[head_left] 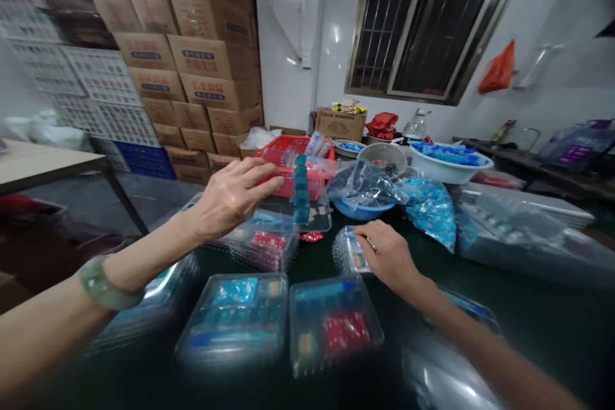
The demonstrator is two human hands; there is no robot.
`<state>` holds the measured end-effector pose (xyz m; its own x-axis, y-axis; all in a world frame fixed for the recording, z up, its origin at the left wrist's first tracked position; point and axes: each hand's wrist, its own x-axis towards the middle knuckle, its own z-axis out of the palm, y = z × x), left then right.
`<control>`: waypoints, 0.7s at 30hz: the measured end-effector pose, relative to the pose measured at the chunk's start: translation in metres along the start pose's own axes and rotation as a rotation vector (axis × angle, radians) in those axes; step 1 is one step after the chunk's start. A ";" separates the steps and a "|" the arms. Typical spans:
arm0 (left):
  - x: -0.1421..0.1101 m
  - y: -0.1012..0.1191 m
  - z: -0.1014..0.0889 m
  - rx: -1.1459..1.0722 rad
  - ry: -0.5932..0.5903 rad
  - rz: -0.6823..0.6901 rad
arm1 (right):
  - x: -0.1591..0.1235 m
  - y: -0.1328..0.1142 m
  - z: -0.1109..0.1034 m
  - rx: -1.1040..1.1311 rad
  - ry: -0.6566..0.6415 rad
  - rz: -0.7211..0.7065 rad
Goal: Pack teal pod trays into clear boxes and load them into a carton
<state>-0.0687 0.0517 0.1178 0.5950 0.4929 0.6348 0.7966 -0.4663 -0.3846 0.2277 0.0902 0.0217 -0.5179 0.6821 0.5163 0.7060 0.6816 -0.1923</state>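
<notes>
My left hand (235,195), with a green bangle on the wrist, hangs in the air with fingers stretched out and nothing visible in it. Just right of its fingertips a teal segmented strip (300,189) stands upright against a clear plastic tray (321,214). My right hand (387,253) is curled at the right edge of a stack of clear plastic cases (346,250); its fingertips are hidden. Nearer to me lie two filled clear cases, a left case (235,317) with a blue packet and a right case (336,323) with a red packet.
More stacked cases (264,243) stand behind the left case. At the back are a red basket (283,147), a blue basin (362,210), a white basin (449,163) and a bag of blue packets (430,211). A large plastic-wrapped bundle (523,243) sits right.
</notes>
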 end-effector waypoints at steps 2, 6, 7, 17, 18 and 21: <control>-0.014 -0.015 -0.008 0.028 0.040 0.008 | 0.046 -0.002 0.029 -0.011 -0.150 0.031; -0.043 -0.036 -0.017 0.087 0.100 0.009 | 0.115 -0.002 0.091 -0.028 -0.368 0.107; -0.051 -0.040 -0.017 0.096 0.101 -0.003 | 0.126 -0.001 0.107 -0.041 -0.416 0.144; -0.098 -0.057 -0.012 0.043 0.021 -0.108 | 0.153 0.009 0.186 -0.183 -0.595 0.427; -0.100 -0.057 -0.012 0.034 0.021 -0.120 | 0.154 0.008 0.187 -0.183 -0.599 0.433; -0.105 -0.058 -0.009 -0.013 0.023 -0.175 | 0.156 0.005 0.182 -0.154 -0.598 0.397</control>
<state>-0.1788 0.0203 0.0796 0.4443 0.5507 0.7067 0.8865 -0.3842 -0.2579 0.0626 0.2485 -0.0507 -0.3528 0.9279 -0.1206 0.9324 0.3379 -0.1282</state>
